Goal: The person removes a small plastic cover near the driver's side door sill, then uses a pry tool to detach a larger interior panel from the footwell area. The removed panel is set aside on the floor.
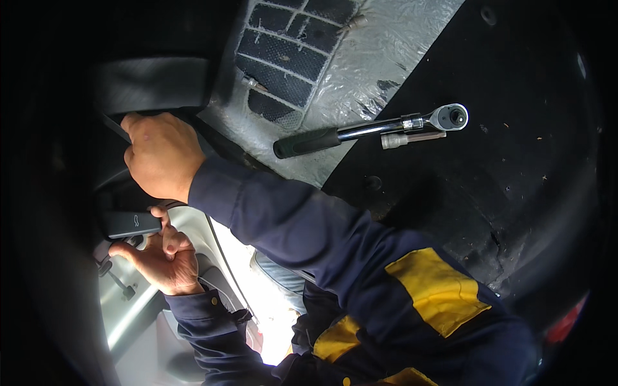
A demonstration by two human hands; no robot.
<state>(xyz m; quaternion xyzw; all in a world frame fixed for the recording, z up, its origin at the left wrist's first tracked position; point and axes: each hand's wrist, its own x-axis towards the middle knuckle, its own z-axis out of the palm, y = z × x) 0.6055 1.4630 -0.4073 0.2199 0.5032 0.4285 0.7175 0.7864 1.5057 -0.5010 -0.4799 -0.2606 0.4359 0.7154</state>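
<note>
My right hand (pixel 162 156) is closed, its back toward me, at the edge of a dark panel (pixel 154 83) on the left; its fingertips are hidden. Below it, my left hand (pixel 168 260) is turned palm up with the thumb stretched out and the fingers partly bent. Its fingers touch the end of a black car hood release lever (pixel 132 224) marked with a small pale symbol. A ratchet wrench (pixel 380 127) with a black grip lies to the right of my hands. Beside its head is a bit socket (pixel 412 139) with a long shank.
Clear plastic film (pixel 386 58) covers part of the car floor, around a dark ribbed footrest (pixel 283 58). Another small bit socket (pixel 254 83) lies on the footrest. A black mat (pixel 515 161) spreads to the right. Bright light enters by the door sill (pixel 241 257).
</note>
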